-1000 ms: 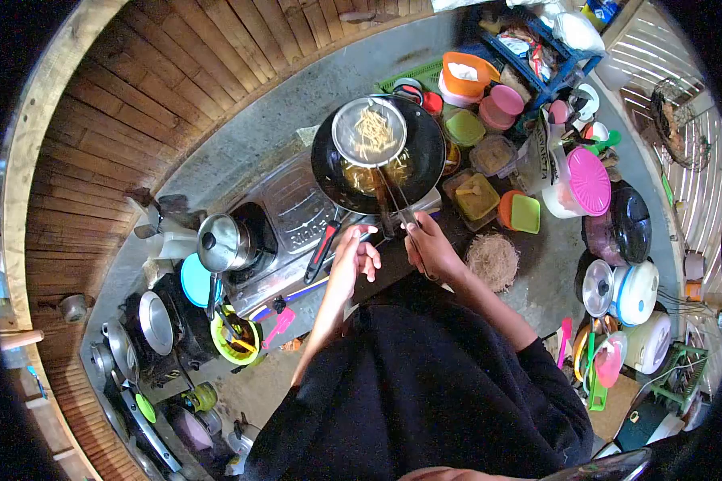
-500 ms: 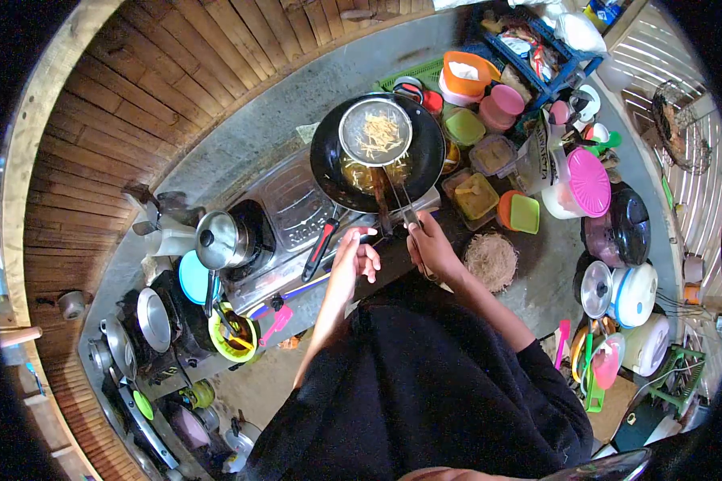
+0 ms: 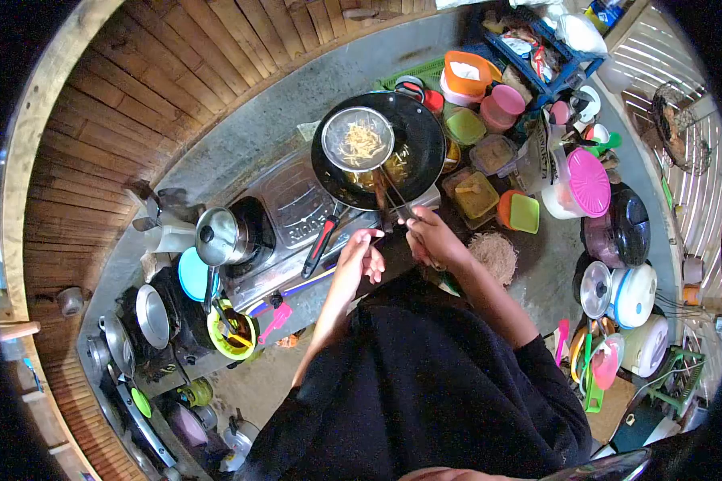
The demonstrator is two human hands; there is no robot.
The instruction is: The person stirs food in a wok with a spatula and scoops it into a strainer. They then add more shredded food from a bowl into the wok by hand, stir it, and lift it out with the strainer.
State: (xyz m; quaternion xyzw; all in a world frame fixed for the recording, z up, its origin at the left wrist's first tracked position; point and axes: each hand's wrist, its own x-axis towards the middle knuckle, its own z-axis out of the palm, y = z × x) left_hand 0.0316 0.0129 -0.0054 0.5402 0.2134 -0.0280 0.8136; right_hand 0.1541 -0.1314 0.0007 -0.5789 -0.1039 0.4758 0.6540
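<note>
My right hand is closed round the handle of a round mesh strainer. Pale yellow strips lie in the strainer, which is held over the left part of a black wok. Oil and a few more strips show in the wok. A dark brown utensil slants down from the wok between my hands. My left hand is left of its lower end, thumb and forefinger pinched together and the other fingers curled; what they grip is too small to tell. The wok's red and black handle points toward the lower left.
A lidded pot stands on the left of the stove. Right of the wok are food containers and a heap of pale shreds. A yellow-green bowl is at lower left, a blue crate at upper right.
The strainer with its strips has moved a little to the left over the wok, uncovering more of the oil on the right. Both hands stay in nearly the same place.
</note>
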